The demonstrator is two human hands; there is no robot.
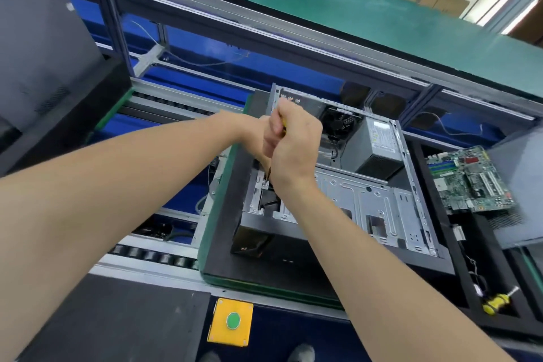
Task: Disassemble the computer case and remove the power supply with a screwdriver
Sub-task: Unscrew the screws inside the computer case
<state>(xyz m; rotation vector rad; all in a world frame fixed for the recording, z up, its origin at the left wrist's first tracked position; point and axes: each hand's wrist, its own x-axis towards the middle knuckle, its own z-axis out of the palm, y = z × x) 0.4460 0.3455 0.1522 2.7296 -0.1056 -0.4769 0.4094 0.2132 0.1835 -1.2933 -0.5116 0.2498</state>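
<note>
the white label (pixel 382 135) on the power supply (pixel 374 147) is too blurred to read.

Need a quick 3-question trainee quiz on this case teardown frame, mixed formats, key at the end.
1. True or false: the power supply is already out of the computer case.
2. Where does the motherboard lie? A) inside the case B) outside it, to its right C) on the green belt
3. Fill in: the right hand grips a ___, tip down near the case's left bracket; the left hand is beside it.

Key: 1 false; 2 B; 3 screwdriver
</note>
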